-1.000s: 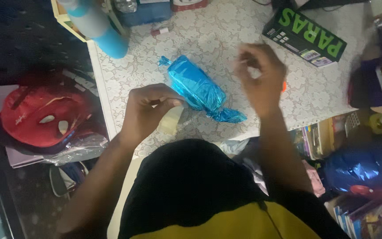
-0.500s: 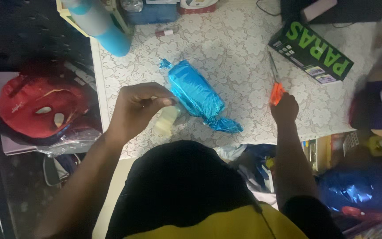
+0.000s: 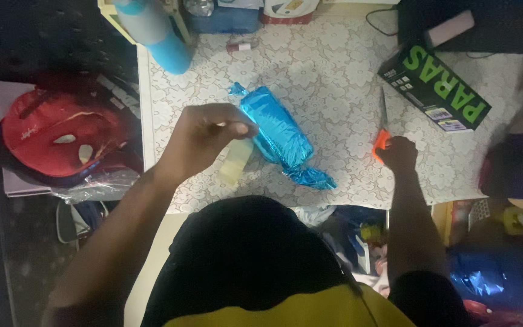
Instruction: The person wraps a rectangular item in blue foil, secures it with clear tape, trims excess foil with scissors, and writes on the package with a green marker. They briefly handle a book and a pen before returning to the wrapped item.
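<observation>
Up close, the left hand [image 3: 204, 136] pinches a pale strip of tape [image 3: 235, 160], fingers together on its upper end, while the right hand [image 3: 399, 154] closes on orange-handled scissors [image 3: 382, 130] at three o'clock. Between them, touching the tape, lies the blue foil-wrapped parcel [image 3: 276, 130] on the lace tablecloth [image 3: 334, 66]. Its foil looks slippery and crinkly, best held around its firm middle.

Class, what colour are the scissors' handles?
Orange, on the scissors under the right hand; head view.

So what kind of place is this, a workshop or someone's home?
Most likely a home: a table under a lace-patterned cloth, crowded with household bits, a red bag on the floor, and a blue foil-wrapped parcel between the hands.
</observation>
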